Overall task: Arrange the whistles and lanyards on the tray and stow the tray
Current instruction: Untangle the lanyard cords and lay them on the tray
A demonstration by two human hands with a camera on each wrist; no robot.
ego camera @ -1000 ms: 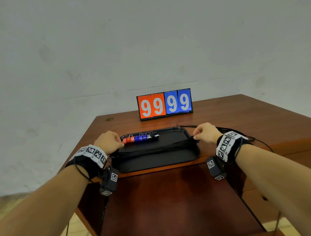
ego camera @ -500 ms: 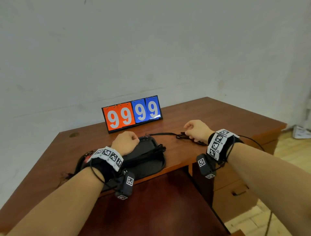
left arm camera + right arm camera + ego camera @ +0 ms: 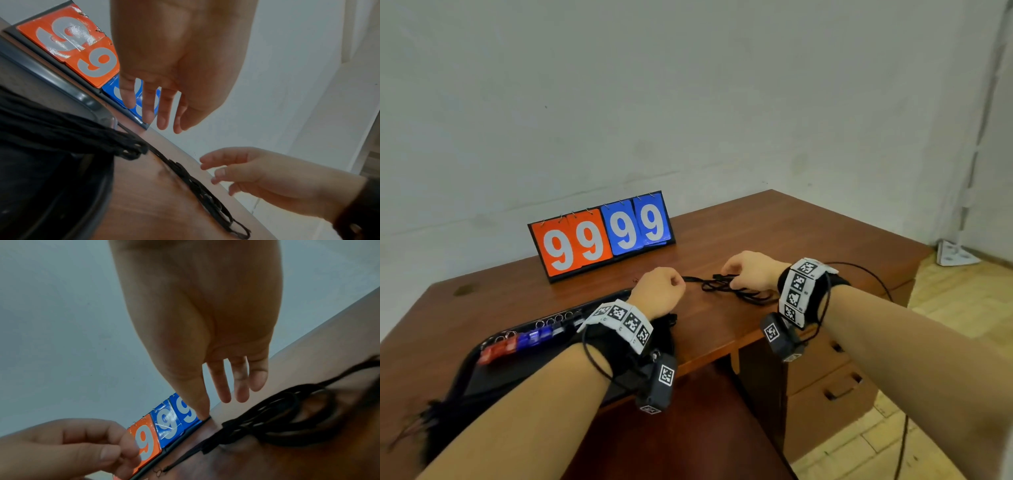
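A black tray (image 3: 493, 377) lies at the desk's front left and holds a row of red and blue whistles (image 3: 517, 342). A bundle of black lanyards (image 3: 72, 129) runs across it. A loose, tangled black lanyard (image 3: 736, 291) lies on the desk to the right of the tray. My left hand (image 3: 659, 291) hovers just past the tray's right end, at the loose lanyard's left tip. In the left wrist view its fingers (image 3: 162, 113) hang relaxed and hold nothing. My right hand (image 3: 750, 272) is over the tangle, its fingers (image 3: 224, 386) hanging just above the cord (image 3: 287, 418).
An orange and blue flip scoreboard (image 3: 602, 236) showing 99 99 stands at the back of the desk. Lanyard ends spill off the tray's left end (image 3: 431, 411). Drawers (image 3: 825, 383) sit under the desk's right side, and a grey wall is behind.
My left hand has left the tray's left end and moved right, past its right end. My right hand has gone from the tray's lanyards to the loose lanyard.
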